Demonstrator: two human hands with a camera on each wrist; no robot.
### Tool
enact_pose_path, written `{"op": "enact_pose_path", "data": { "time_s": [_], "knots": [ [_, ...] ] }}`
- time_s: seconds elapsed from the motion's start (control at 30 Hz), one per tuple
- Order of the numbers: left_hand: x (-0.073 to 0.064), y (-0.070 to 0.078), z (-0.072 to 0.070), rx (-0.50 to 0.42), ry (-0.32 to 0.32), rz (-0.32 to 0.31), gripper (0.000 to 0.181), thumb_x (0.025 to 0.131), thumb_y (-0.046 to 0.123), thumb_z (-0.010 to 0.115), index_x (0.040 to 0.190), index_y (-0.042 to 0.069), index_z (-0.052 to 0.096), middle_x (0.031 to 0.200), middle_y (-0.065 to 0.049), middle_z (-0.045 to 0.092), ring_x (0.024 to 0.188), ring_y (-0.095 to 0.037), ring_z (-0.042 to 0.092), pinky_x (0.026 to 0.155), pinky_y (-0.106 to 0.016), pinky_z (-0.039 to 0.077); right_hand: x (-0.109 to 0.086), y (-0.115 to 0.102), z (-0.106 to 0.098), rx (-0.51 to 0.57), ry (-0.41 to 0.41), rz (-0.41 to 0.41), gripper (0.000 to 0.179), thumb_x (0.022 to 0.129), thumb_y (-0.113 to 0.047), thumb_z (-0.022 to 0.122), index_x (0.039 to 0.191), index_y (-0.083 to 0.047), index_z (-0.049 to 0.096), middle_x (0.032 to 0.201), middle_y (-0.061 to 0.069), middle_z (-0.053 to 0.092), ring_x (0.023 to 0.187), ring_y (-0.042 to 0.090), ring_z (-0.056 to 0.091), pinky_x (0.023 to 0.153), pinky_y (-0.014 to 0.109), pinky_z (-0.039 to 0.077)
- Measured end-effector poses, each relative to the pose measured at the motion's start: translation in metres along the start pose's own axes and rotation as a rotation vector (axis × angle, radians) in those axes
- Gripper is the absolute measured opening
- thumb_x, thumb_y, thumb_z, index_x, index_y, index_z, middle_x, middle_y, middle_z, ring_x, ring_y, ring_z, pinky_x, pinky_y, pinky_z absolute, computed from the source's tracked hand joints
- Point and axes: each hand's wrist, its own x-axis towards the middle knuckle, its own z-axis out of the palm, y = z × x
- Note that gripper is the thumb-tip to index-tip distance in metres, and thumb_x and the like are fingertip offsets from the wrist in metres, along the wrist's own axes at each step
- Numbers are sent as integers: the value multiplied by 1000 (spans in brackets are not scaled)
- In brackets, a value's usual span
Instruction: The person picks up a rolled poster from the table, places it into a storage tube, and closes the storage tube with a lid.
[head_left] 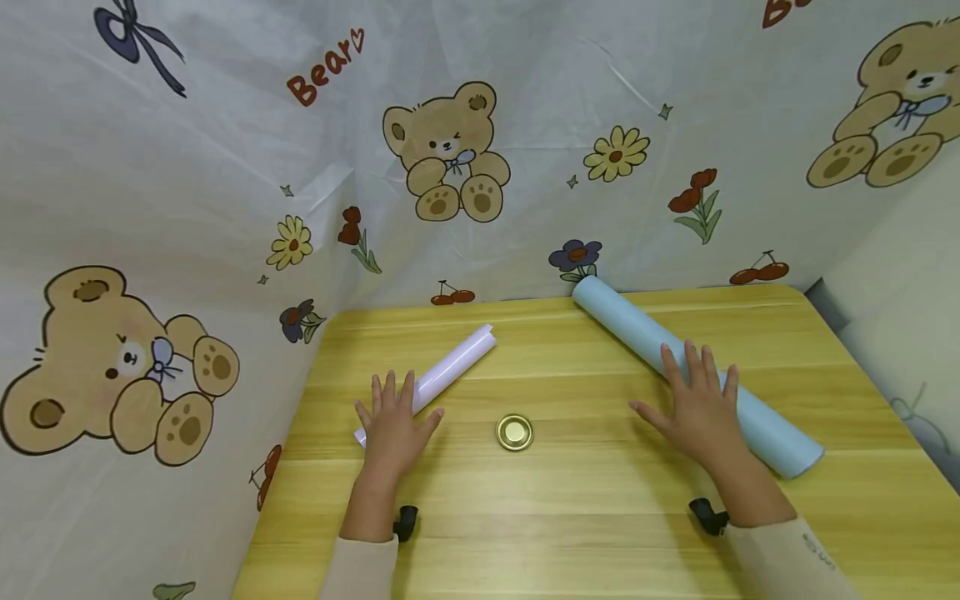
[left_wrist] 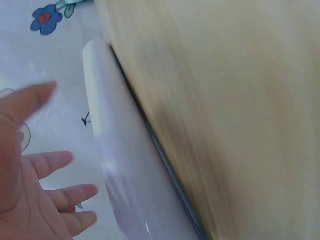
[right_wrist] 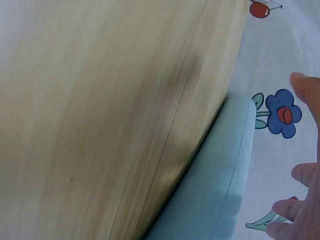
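My left hand (head_left: 393,435) is spread above the lower end of a shiny pale lilac roll (head_left: 454,367), which lies slanted on the table. In the left wrist view that roll (left_wrist: 125,150) runs beside the fingers, with a gap between. To the right, my right hand (head_left: 701,414) has its fingers stretched out over a longer, thicker light blue roll (head_left: 633,325). The right wrist view shows the blue roll (right_wrist: 215,175) apart from the fingers. Neither hand holds anything. Between the hands lies a small round gold dish-like piece (head_left: 514,432).
The wood-grain table (head_left: 555,533) has its back edge against a white cloth (head_left: 540,75) printed with bears and flowers. The cloth also hangs along the left side. A black piece (head_left: 406,523) shows at the left wrist, another (head_left: 707,517) at the right.
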Motion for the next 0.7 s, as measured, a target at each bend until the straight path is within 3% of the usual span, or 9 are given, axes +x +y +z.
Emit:
{"op": "enact_pose_path", "data": {
  "time_s": [0.2,0.4,0.53,0.7],
  "knots": [
    [1,-12,-8,-108,6,-44,72,95,37,71,154,7,41,158,-26,36,153,-49,17,116,-79,4,6,12,1,23,-17,20,99,91,-52,70,162,-8,16,162,34,11,151,56,5,116,77,-4],
    [-2,-26,-9,-134,2,-77,63,96,32,69,148,4,48,150,-25,47,150,-49,24,116,-78,8,11,19,4,40,-18,32,91,93,-41,71,160,-3,22,159,38,18,147,60,15,114,79,7],
    [-6,-32,-9,-150,30,-92,59,96,31,70,145,3,52,144,-24,52,142,-45,38,116,-70,17,15,22,6,31,8,45,87,93,-35,72,158,0,26,155,41,24,143,61,22,111,80,15],
    [-9,-37,-9,-156,39,-102,60,94,30,71,144,2,53,141,-26,53,133,-45,46,112,-64,25,21,23,6,26,-5,49,85,93,-31,72,156,3,27,155,41,22,142,63,20,111,81,13]
  ]
}}
